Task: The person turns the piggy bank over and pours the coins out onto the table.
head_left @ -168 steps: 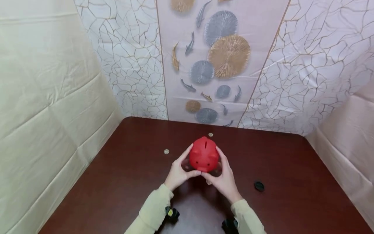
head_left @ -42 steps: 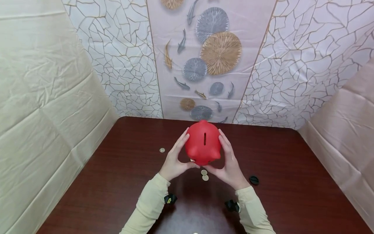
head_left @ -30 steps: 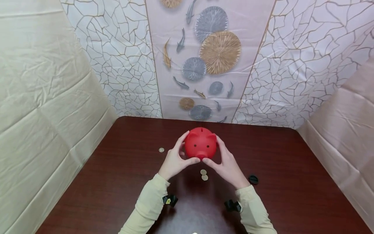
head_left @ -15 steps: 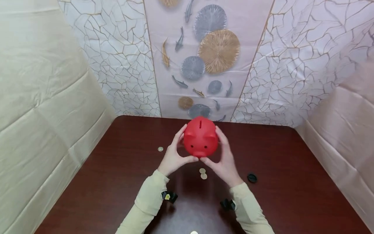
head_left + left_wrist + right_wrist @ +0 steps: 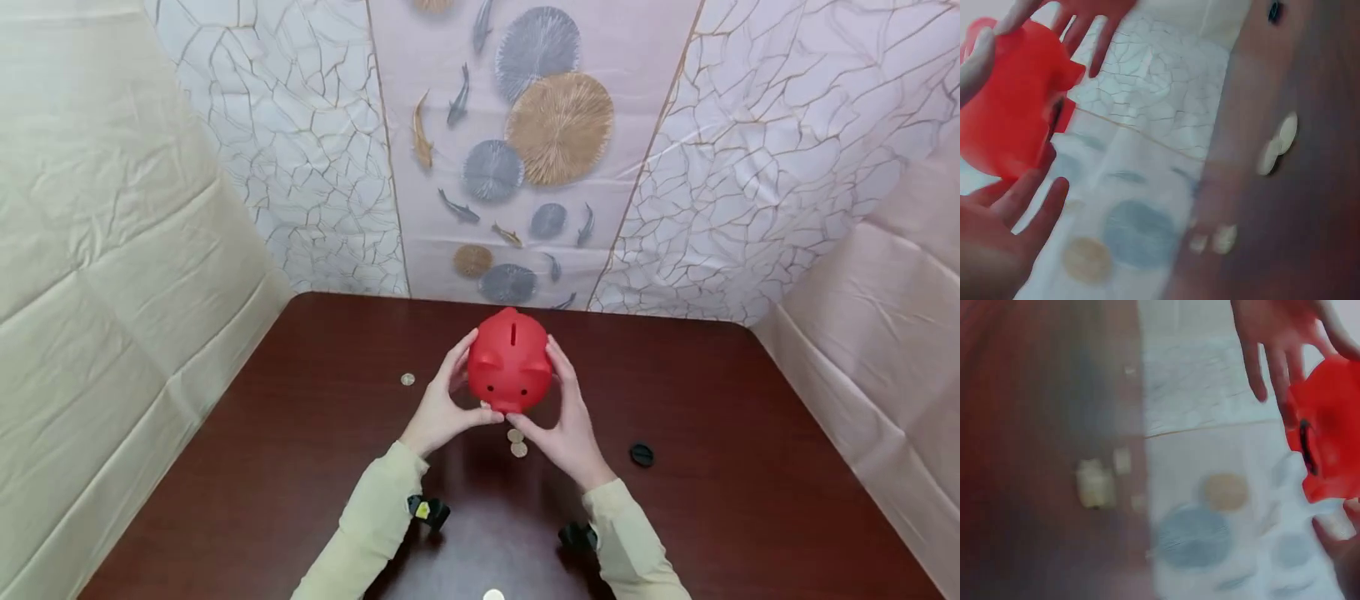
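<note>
A red piggy bank hangs a little above the dark wooden table, snout toward me and slot up. My left hand holds its left side and my right hand its right side; fingers run up the flanks and both thumbs hook under the snout. Two coins lie on the table right below it. In the left wrist view the piggy bank is blurred, with coins on the wood. The right wrist view shows the piggy bank at the right edge.
A single coin lies to the left, another coin at the near edge. A black round cap sits to the right of my right hand. Cloth walls close in the table on the left, back and right.
The piggy bank has bobbed up and down and tipped between my hands, and now sits slightly lower than half a second ago. Two coins lie beneath it that were absent 5.6 s ago.
</note>
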